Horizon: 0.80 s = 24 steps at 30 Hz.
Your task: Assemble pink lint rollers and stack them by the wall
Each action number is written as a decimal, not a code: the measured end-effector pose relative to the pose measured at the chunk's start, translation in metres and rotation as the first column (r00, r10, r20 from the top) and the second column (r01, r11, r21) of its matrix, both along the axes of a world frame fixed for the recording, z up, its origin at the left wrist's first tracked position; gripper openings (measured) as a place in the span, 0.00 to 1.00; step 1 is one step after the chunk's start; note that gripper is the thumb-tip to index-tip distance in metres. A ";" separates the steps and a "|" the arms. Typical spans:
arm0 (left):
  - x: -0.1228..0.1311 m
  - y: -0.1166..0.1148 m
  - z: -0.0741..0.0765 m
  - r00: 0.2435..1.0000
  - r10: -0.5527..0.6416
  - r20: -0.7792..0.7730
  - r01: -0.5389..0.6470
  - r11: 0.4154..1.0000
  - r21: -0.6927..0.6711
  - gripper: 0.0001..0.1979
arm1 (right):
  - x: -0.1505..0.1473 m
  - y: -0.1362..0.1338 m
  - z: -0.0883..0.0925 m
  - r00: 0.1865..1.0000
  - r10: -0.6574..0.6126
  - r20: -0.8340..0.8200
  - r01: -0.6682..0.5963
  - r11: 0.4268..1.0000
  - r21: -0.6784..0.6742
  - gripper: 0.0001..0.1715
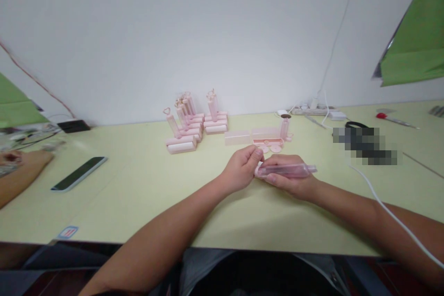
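My right hand [294,185] is wrapped from below around a see-through pink plastic tube [287,170], which lies sideways with its narrow tip pointing right. At the tube's left end, a pale curved piece [257,169] shows between the two hands. My left hand [243,169] is closed, thumb and fingers pinched at that end; what exactly lies under the fingertips is partly hidden. Just beyond the hands are an open pink tray [267,141], round pale pink discs [275,149], frosted pink covers [237,138] and an upright clear pink tube [285,127] with a dark top.
Along the wall stand several pink assemblies [182,144] with upright heart-topped tubes. A phone [79,174] lies left, near another person's arm [26,175]. Rightward are a power strip [312,110], a red-handled screwdriver [397,121], a blurred-out dark item [364,143] and a white cable [381,201] crossing my right forearm.
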State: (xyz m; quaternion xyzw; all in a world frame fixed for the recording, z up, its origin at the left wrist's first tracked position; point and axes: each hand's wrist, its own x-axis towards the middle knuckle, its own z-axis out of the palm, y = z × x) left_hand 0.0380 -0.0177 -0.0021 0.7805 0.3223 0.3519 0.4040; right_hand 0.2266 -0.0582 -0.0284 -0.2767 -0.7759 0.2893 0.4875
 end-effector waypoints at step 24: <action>0.025 -0.022 -0.010 0.954 0.254 0.159 -0.206 0.941 -0.269 0.19 | -0.014 -0.010 0.001 0.983 -0.174 0.063 0.155 0.958 0.240 0.19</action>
